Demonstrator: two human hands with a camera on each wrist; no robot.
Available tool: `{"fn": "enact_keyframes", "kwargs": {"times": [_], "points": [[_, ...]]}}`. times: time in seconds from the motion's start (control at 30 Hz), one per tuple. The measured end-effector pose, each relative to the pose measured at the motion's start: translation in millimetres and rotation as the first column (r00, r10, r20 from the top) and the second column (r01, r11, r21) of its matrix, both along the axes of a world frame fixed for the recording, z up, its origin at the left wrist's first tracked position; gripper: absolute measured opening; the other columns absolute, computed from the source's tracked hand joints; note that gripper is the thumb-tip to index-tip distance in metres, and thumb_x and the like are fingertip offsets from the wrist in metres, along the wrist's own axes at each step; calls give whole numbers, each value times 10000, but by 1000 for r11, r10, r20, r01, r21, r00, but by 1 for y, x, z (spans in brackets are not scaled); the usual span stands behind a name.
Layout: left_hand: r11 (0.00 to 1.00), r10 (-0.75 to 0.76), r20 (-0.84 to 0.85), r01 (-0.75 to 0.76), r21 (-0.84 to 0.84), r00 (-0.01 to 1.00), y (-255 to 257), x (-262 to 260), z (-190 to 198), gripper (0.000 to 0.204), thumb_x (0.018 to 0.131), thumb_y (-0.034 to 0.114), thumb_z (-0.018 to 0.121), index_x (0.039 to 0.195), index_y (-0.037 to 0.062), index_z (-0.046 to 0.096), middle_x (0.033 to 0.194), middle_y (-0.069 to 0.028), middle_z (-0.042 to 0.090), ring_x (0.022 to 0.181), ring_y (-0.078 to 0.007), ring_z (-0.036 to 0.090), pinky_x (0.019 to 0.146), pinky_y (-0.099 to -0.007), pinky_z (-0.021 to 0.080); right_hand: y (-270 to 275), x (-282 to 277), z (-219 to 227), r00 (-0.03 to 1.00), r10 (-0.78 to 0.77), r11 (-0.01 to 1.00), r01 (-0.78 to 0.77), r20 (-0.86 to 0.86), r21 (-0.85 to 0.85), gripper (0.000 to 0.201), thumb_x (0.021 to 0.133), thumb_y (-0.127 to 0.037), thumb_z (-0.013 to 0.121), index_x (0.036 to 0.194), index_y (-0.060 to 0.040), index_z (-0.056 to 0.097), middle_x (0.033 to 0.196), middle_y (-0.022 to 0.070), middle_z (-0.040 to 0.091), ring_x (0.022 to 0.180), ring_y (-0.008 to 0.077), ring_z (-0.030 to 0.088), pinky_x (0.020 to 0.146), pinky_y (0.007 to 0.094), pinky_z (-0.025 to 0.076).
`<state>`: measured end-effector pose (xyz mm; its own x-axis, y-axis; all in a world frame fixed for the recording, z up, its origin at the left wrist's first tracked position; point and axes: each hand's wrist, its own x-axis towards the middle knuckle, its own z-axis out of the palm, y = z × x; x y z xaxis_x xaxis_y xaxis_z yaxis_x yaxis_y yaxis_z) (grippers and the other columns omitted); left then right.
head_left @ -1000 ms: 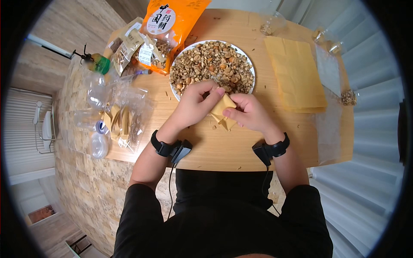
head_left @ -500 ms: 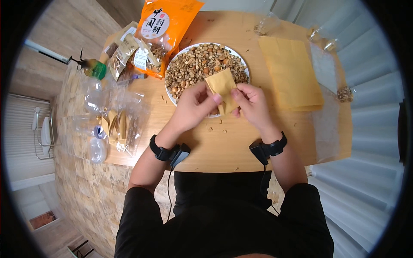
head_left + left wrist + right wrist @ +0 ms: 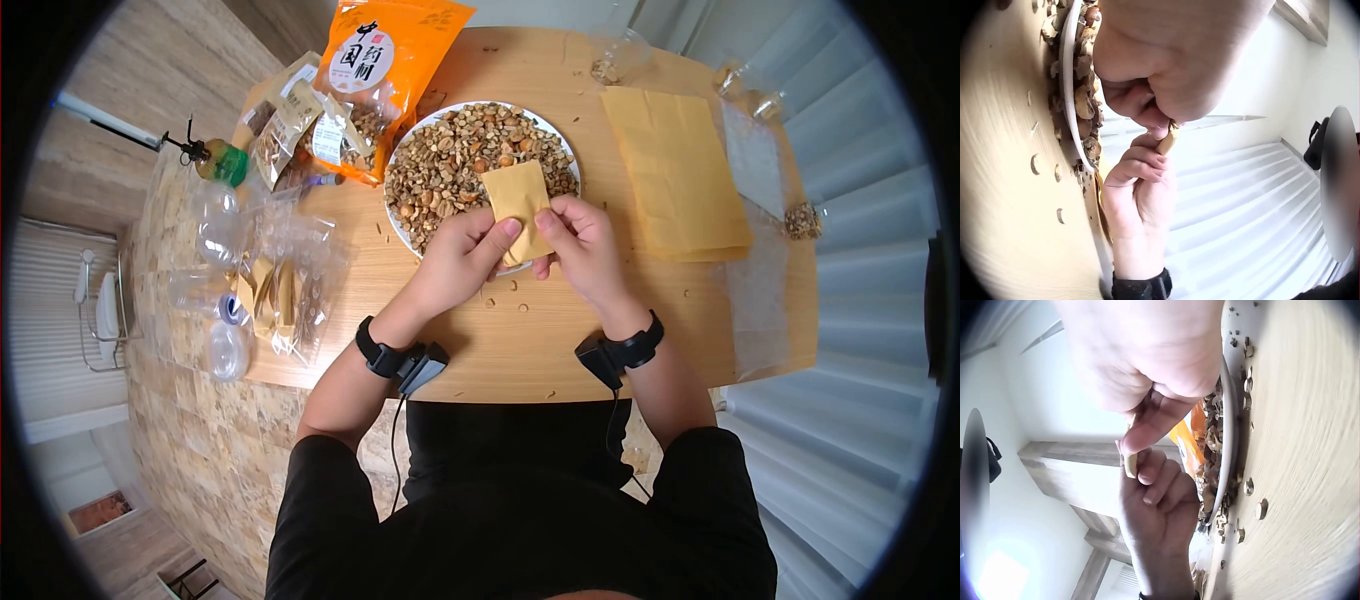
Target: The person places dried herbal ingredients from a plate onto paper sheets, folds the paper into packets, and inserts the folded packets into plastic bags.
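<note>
A small folded yellow-brown packet point(image 3: 520, 205) is held flat over the near edge of a white plate point(image 3: 398, 222) heaped with dried brown pieces. The left hand point(image 3: 460, 258) pinches its left side, thumb on top and fingers curled behind. On its right side the right hand point(image 3: 588, 256) grips it the same way. Both wrist views show the packet edge-on, in the left wrist view as a thin strip point(image 3: 1167, 142) between the two hands' fingertips.
Yellow paper sheets point(image 3: 680, 180) lie at the right beside clear bags. An orange bag point(image 3: 400, 60), a green bottle point(image 3: 225, 162) and clear plastic containers point(image 3: 228, 350) stand or lie at the left. Small bits point(image 3: 514, 285) are scattered near the plate.
The packet has been turned from a loosely folded, angled shape to a flat, nearly upright rectangle facing the head camera. Both hands still hold it, the left now gripping a little lower.
</note>
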<state>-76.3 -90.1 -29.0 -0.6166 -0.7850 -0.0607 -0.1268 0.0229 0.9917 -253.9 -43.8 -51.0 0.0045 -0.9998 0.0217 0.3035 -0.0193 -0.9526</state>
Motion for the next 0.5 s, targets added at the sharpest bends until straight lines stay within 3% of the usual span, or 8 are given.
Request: {"fn": "enact_keyframes", "kwargs": {"times": [0.07,0.13,0.23,0.5], "points": [[998,-2,30,0,62,1000,0,-2,0,254,976,218,520,925,-6,628,709,20,594,584,-35,504,516,-203,416,-1,-2,-1,1000,-7,1000,7,3,0,200,962,-170,545,895,18,560,717,62,603,541,107,603,469,228,505],[994,-77,41,80,-68,996,3,-3,0,258,961,208,549,841,5,653,639,6,589,529,-54,500,486,-222,415,-2,0,-1,994,-107,994,107,29,25,201,961,-178,547,909,15,562,737,62,610,537,107,601,468,228,506],[985,-77,3,77,-152,997,4,-4,0,260,959,198,552,810,8,647,622,-2,587,521,-55,514,472,-224,410,-2,3,-1,993,-116,993,116,13,9,199,960,-190,552,914,4,559,721,35,585,517,90,578,442,218,479],[991,-131,8,131,-4,991,9,-2,4,272,975,218,526,828,9,618,663,8,575,576,-40,504,503,-195,395,2,4,-4,984,-159,987,158,-84,-11,192,960,-195,553,883,-20,557,649,-21,503,471,30,477,400,192,375]]}}
